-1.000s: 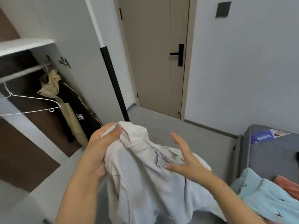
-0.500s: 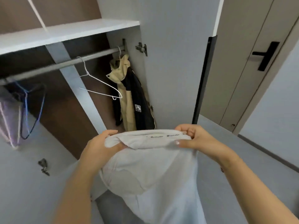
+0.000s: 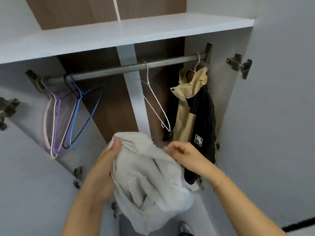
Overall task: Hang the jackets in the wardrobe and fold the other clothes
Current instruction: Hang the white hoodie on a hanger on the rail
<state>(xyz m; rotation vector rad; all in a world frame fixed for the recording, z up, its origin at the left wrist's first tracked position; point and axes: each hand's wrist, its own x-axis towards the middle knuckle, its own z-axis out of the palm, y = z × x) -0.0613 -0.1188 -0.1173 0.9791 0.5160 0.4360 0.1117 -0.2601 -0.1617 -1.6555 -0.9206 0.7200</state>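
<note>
While the left hand (image 3: pixel 112 150) grips the bunched white jacket (image 3: pixel 148 181), the right hand (image 3: pixel 180 150), fingers curled, pinches its edge; above them hangs a white hanger (image 3: pixel 156 103).

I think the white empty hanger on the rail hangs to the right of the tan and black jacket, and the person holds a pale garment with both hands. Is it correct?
Not quite. In the head view the white hanger hangs on the rail to the left of the tan and black jacket, not the right. The rest stands: the left hand and the right hand both hold the pale garment.
</note>
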